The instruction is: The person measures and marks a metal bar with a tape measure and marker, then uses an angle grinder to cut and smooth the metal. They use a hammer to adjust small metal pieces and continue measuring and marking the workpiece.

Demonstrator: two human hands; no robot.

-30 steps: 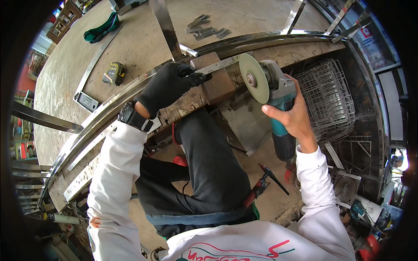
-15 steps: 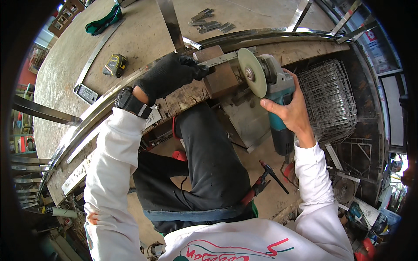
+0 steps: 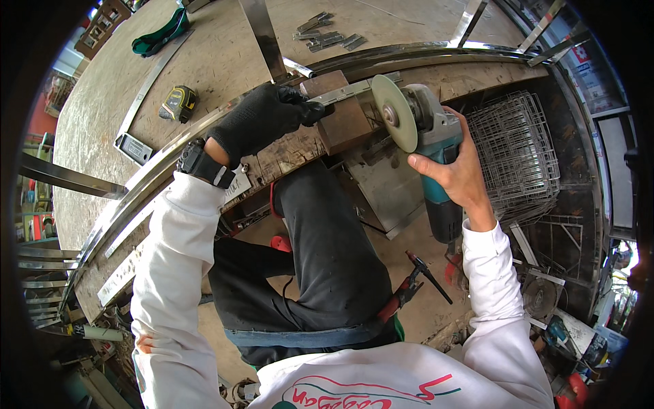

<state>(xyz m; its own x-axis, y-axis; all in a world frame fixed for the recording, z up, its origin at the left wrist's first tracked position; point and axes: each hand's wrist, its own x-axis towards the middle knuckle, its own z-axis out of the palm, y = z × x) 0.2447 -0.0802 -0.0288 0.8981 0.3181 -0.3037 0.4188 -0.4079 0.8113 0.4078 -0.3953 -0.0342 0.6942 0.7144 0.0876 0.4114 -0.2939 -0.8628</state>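
My left hand (image 3: pixel 259 121), in a black glove, is closed with its fingertips pinching the near end of a flat metal strip (image 3: pixel 355 89). The strip lies across a brown block (image 3: pixel 346 127) at the edge of the worktable. Bare, my right hand (image 3: pixel 455 172) wraps round the teal and grey body of an angle grinder (image 3: pixel 436 138), thumb along its side. The grinder's pale, thin disc (image 3: pixel 393 114) stands upright at the strip's right end and hides part of it. Whether disc and strip touch, I cannot tell.
A long curved metal rail (image 3: pixel 163 160) with upright bars runs along the table edge. On the table (image 3: pixel 225 51) lie a tape measure (image 3: pixel 178 103), a square (image 3: pixel 134 148), green-strapped goggles (image 3: pixel 161 34) and several small metal pieces (image 3: pixel 325 33). Wire racks (image 3: pixel 514 153) sit at right; a red-black clamp (image 3: pixel 409 286) is below.
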